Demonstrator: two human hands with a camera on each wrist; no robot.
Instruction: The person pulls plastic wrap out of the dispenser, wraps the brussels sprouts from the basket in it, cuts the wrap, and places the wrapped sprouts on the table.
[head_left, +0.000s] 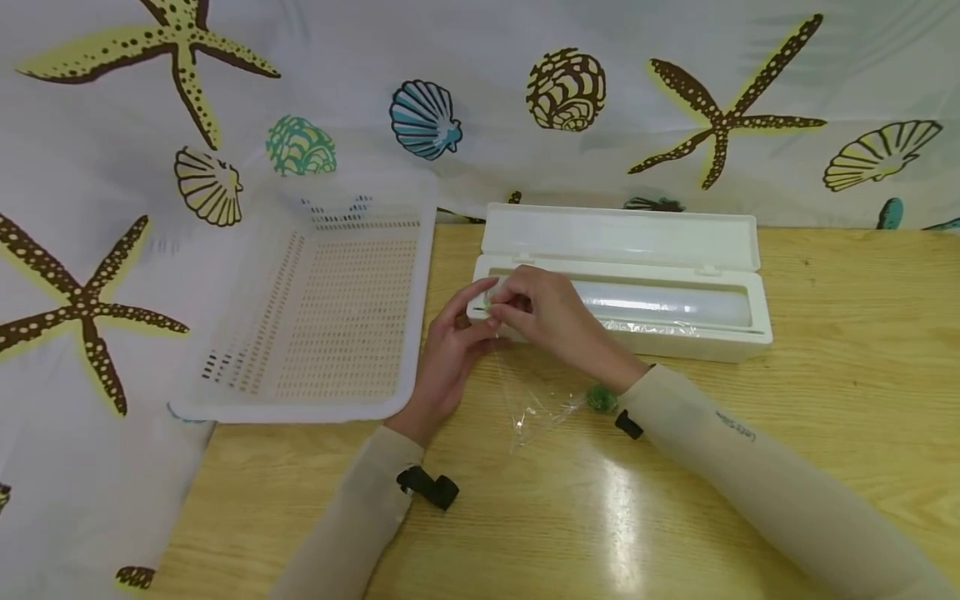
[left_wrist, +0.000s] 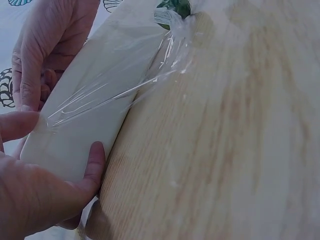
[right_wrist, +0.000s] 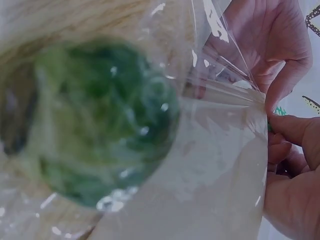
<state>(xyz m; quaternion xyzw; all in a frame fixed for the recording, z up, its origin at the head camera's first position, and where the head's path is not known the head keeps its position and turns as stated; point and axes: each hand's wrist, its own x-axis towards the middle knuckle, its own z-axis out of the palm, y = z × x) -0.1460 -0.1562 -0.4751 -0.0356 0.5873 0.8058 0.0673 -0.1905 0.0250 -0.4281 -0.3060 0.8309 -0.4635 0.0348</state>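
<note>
Evidently, two forearms in beige fabric sleeves (head_left: pixel 352 517), each fitted with a black strap (head_left: pixel 431 487), reached in from the near side over a yellowish wood-grain table (head_left: pixel 525 533). Close to the right wrist lay a rounded dark-green bundle (head_left: pixel 600 398), enclosed in crinkled, transparent plastic film (head_left: pixel 528 412). From the bundle the film ran leftward, drawn into taut folds across the front wall of a long white plastic dispenser box (head_left: pixel 697 346), and gathered to a point at the box's left end.

At that point the right hand (head_left: pixel 551 308) pinched the gathered film between thumb and index finger. The left hand (head_left: pixel 446 358) was unclenched: its fingers were spread about the left front corner of the box, one of them pressed flat on the front wall.

Inside the box sat a shiny whitish film roll (head_left: pixel 667 302), partly hidden by the right hand. The hinged white lid (head_left: pixel 622 229) stood open along the rear edge. To the left of the box was a white perforated plastic basket (head_left: pixel 417 333). Behind everything hung a white cloth (head_left: pixel 487 50) printed with starfish and shells.
</note>
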